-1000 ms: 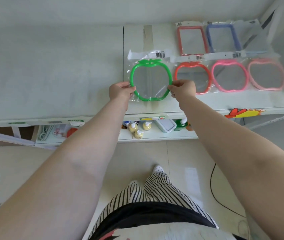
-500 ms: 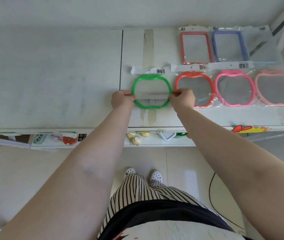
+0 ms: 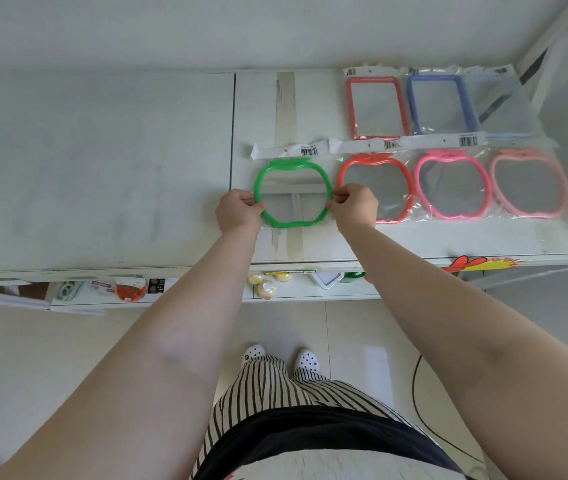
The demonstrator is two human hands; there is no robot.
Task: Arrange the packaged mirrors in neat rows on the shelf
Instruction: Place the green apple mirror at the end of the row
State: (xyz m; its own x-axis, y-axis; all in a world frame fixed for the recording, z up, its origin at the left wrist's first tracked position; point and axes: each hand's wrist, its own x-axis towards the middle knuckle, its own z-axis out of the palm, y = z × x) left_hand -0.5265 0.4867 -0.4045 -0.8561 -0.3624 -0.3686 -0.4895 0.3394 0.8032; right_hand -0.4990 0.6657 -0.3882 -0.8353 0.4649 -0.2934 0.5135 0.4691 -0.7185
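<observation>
The green mirror (image 3: 293, 195) is apple-shaped, with a bright green plastic rim, a small leaf-and-stem moulding at its top edge, and a reflective face that shows pale lines from above. It sits in a clear plastic sleeve whose white header strip (image 3: 286, 151) carries a barcode at its right end. It lies flat on the white shelf (image 3: 102, 168), at the left end of the near row, just right of the seam between two shelf panels.

The left hand (image 3: 237, 211) pinches the rim's left side, fingers curled over the edge. The right hand (image 3: 353, 206) pinches the right side the same way, so each grip is closed on the frame, one to a side.

Just beside it to the right lies the red apple mirror (image 3: 395, 168), its left edge partly under the right hand; whether the two sleeves touch I cannot tell. Next in the row come the pink apple mirror (image 3: 452, 183) and the pale pink apple mirror (image 3: 528, 183), all bagged, with their header strips lying in a line. Behind them, a second row holds a red rectangular mirror (image 3: 376, 107) and a blue rectangular mirror (image 3: 436, 103), side by side.

Below the shelf edge, a lower shelf (image 3: 310, 294) holds small yellow bottles (image 3: 267, 289) and other packaged goods. A black cable (image 3: 417, 393) trails on the tiled floor.
</observation>
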